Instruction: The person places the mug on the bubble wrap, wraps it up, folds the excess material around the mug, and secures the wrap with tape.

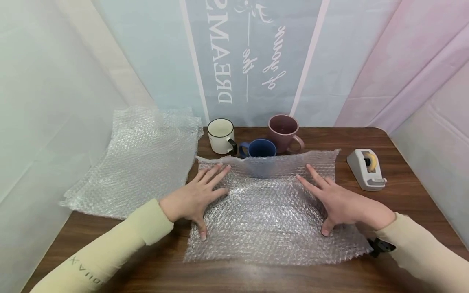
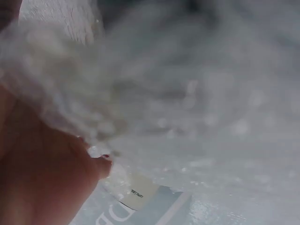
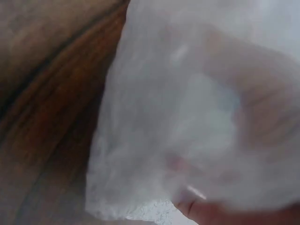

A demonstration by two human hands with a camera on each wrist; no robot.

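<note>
A sheet of clear bubble wrap [image 1: 264,219] lies spread on the table in front of me in the head view. My left hand [image 1: 196,197] rests on its left side with fingers spread. On the right side, my right hand [image 1: 338,201] touches the sheet, its fingers also spread apart. The sheet's far edge stands up and overlaps a blue mug [image 1: 261,147], whose lower part shows through the plastic. Blurred bubble wrap [image 2: 201,117] fills most of the left wrist view. In the right wrist view the hand shows partly through the wrap [image 3: 140,117].
Behind the sheet stand a white mug [image 1: 221,136] with a black rim and a mauve mug [image 1: 283,132]. A second piece of bubble wrap [image 1: 146,158] lies at the left. The tape dispenser [image 1: 366,169] sits at the right, and a printed cloth [image 1: 256,61] hangs behind the table.
</note>
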